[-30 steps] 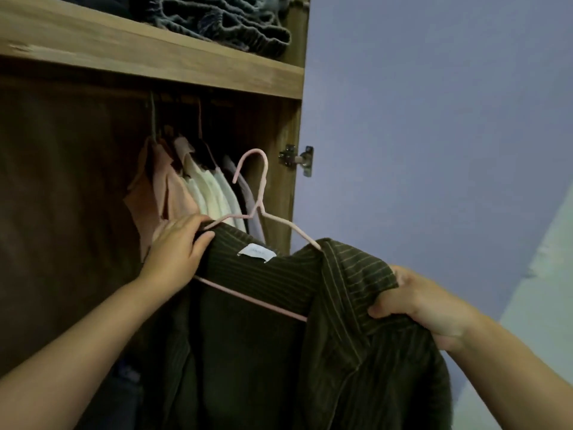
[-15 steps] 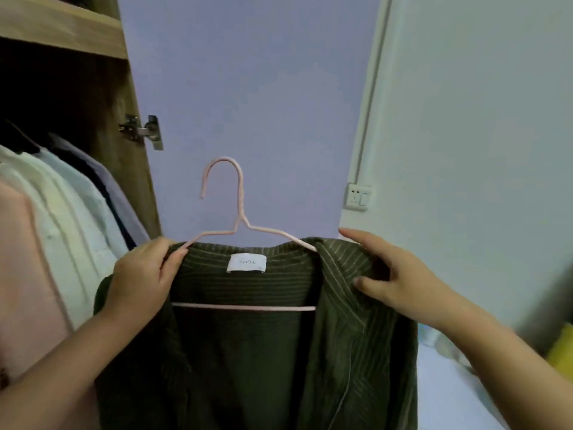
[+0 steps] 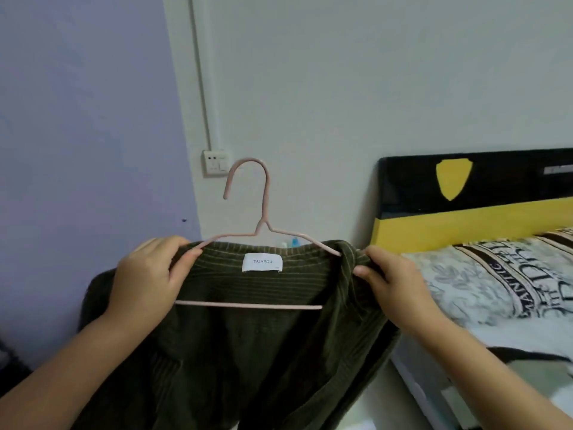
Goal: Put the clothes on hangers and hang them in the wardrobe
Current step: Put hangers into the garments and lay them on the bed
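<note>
Hands, left (image 3: 148,280) and right (image 3: 393,280), grip hangered cardigan (image 3: 248,352); bed (image 3: 496,283) just beside, socket (image 3: 216,162) behind.

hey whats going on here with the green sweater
A person is fitting a dark green sweater onto a pink hanger. The left hand grips one shoulder and the right hand pinches the other, holding it up beside a bed. No wardrobe shows in this view, so it is not yet hung.

Single head-worn view, wide-angle, looking forward and slightly down. Close on the hanger (image 3: 262,212) held at chest height. Wall (image 3: 341,88) and bed headboard (image 3: 496,193) lie behind.
</note>
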